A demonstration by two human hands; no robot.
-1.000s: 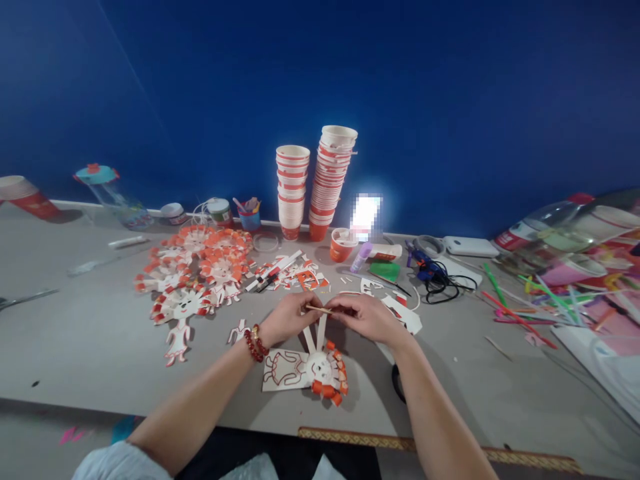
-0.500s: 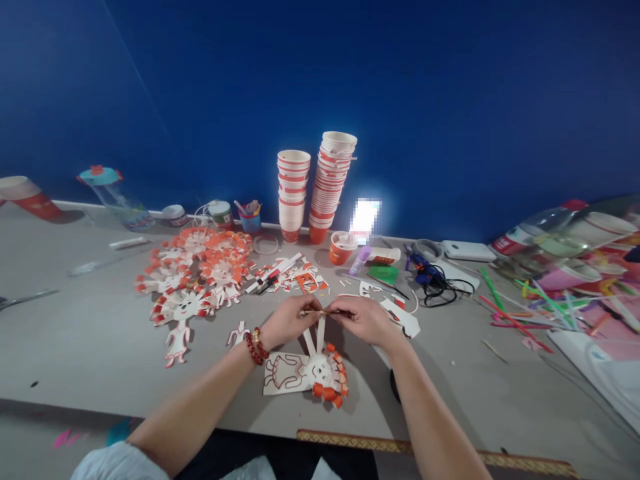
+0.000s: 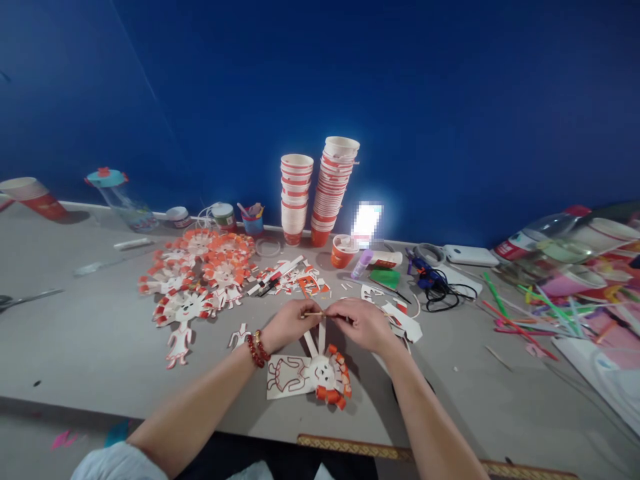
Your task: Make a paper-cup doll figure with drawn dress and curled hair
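A paper-cup doll [image 3: 321, 371] lies in front of me, with a smiling face on its round centre and orange curled strips along its right and lower side. Two straight white strips [image 3: 321, 335] rise from it towards my fingers. Both my left hand [image 3: 293, 323] and my right hand [image 3: 365, 323] pinch a thin wooden stick [image 3: 314, 314], held level at the upper end of a strip. Whether the strip is wound on the stick is hidden by my fingers. Beside the face is a piece of white paper [image 3: 286, 377] with a drawn dress figure.
Finished dolls [image 3: 187, 310] lie in a pile at left, near paper scraps [image 3: 300, 277]. Behind stand two stacks of paper cups [image 3: 334, 183], a cup of scraps [image 3: 343, 252] and a purple glue stick [image 3: 361, 265]. A glue gun [image 3: 430, 275] and coloured straws [image 3: 520, 327] lie at right.
The view has shifted slightly. My hands stay at the same strip with the stick pinched between them; the right fingers have changed their grip a little.
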